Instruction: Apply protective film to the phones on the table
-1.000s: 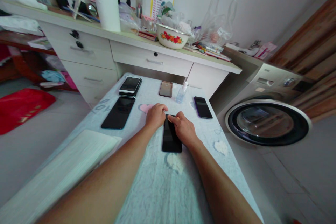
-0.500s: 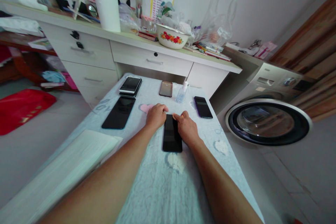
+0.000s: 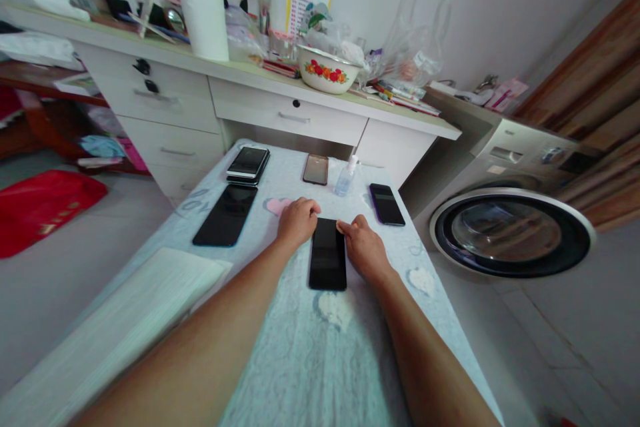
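Note:
A black phone (image 3: 328,257) lies flat on the patterned tablecloth (image 3: 300,360), its screen facing up. My left hand (image 3: 299,220) touches its top left corner with curled fingers; what they hold, if anything, is hidden. At the top right corner, my right hand (image 3: 364,247) has its fingers bunched, with a small pale thing (image 3: 340,227) at the fingertips on the phone's edge. A larger dark phone (image 3: 227,215) lies to the left, below a stack of phones (image 3: 249,163). To the right is a purple-edged phone (image 3: 387,204).
A clear spray bottle (image 3: 345,177) and a brownish phone case (image 3: 316,169) stand and lie beyond my hands. A pale board-like sheet (image 3: 125,327) covers the table's left side. Behind are a white desk (image 3: 295,110) and a washing machine (image 3: 500,160).
My right hand has slid a little to the right, along the top edge of the phone to its right corner. My left hand has stayed in place.

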{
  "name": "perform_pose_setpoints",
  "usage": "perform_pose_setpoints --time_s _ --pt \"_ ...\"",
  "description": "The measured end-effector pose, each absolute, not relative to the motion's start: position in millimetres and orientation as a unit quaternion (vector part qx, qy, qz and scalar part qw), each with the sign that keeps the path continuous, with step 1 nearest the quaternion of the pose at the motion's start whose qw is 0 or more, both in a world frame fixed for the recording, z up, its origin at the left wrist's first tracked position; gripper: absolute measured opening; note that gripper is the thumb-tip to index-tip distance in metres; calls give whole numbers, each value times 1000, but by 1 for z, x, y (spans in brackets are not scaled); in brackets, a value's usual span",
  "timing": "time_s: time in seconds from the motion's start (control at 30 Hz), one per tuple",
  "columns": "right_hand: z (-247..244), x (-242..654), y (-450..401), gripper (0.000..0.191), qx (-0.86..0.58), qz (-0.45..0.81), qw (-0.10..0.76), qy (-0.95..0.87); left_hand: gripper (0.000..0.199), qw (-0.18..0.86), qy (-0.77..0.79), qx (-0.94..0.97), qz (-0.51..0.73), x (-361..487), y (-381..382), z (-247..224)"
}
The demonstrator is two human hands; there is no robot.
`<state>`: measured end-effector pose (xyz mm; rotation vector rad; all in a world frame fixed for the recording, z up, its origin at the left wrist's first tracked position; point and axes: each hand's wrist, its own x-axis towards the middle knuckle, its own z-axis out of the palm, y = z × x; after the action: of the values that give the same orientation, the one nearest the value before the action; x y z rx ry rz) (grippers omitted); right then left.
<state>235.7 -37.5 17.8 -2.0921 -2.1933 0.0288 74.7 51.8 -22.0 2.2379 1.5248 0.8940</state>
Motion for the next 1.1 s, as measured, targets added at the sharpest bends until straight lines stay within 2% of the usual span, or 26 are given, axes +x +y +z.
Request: perform_pose_setpoints --time_s 0.43,1.1 --pt "21 232 -50 34 -550 107 96 -823 21 143 536 774 306 75 50 -19" --pt "10 240 -31 40 -704 18 71 -707 20 142 536 778 297 75 50 -20"
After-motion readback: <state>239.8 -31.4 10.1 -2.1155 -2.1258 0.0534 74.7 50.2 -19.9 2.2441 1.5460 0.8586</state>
